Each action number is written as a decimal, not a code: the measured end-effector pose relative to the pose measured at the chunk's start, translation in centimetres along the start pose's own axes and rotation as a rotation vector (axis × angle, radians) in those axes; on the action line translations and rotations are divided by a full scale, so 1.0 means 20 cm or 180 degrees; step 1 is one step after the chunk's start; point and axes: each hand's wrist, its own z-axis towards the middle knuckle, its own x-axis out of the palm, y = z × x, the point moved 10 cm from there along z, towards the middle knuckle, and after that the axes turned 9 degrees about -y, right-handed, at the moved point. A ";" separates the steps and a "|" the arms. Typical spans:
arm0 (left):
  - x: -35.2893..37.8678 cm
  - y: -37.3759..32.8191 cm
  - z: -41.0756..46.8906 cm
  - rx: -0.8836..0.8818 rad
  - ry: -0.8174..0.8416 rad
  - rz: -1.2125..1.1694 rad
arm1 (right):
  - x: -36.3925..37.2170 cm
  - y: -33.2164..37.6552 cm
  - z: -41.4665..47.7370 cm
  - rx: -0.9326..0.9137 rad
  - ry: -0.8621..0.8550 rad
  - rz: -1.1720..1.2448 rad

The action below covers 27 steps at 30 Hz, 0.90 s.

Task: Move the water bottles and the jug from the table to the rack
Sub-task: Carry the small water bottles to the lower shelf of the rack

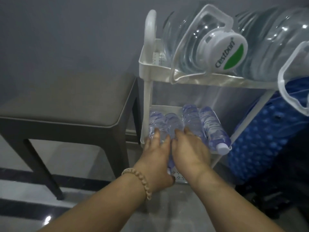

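A: Where are we on the water bottles [192, 124]?

B: We count four of them, lying on their sides on the lower shelf of the white rack [147, 64], packed side by side. The rightmost bottle [215, 129] has its white cap toward us, at the shelf's front edge.

A: Hands?

B: Our left hand [157, 154] is on the two left bottles, fingers [156, 135] spread and curled over the plastic. Our right hand [189, 151] sits just beside it, fingers draped over a bottle near the middle. Both are pressing down or gripping, but blur there is bad, so we can't tell how firm the hold is, or exactly which bottle each hand has.

A: Jug?

B: A clear jug [200, 41] lies tilted on the top shelf, white and green cap [229, 51] facing us, handle [215, 14] up. A second clear jug [277, 41] sits to its right, touching it.

A: Anything else?

B: Beaded bracelet [142, 181] on our left wrist. Dark table [63, 104] with a grey top just left of the rack. Blue patterned object [267, 139] to the right.
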 end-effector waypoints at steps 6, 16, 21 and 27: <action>-0.07 -0.11 0.08 0.0857 -0.0035 0.1052 | -0.02 -0.02 -0.23 -0.0434 -0.0585 0.1224; -0.09 -0.10 0.13 0.1113 -0.0411 0.2108 | 0.01 0.00 -0.25 -0.0939 -0.1359 0.0534; -0.18 -0.03 0.11 0.0518 -0.1053 0.2705 | 0.08 0.00 -0.10 -0.0694 -0.1136 -0.0009; -0.12 0.01 0.15 0.0533 -0.1052 0.2590 | 0.17 -0.04 -0.03 -0.0608 -0.1037 -0.0376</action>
